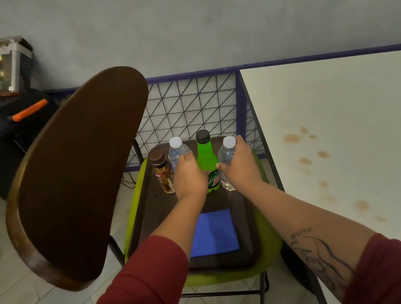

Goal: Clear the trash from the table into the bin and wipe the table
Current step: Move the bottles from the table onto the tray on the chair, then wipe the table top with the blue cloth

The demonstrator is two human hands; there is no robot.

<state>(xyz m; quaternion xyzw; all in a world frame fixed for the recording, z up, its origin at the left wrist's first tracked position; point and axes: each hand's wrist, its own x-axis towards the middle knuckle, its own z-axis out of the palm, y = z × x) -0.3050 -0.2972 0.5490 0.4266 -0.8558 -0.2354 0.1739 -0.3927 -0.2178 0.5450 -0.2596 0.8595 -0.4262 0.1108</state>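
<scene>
Hands (190,177) (240,165) grip two clear ribbed plastic bottles (177,151) (225,158)

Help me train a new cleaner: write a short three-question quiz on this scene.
1. True or false: the blue cloth lies on the tray.
2. How many bottles stand on the tray?
3. Which bottle does the right hand grip?
A. the green bottle
B. the brown bottle
C. the clear bottle nearest the table

Key: 1 true; 2 four; 3 C.
</scene>
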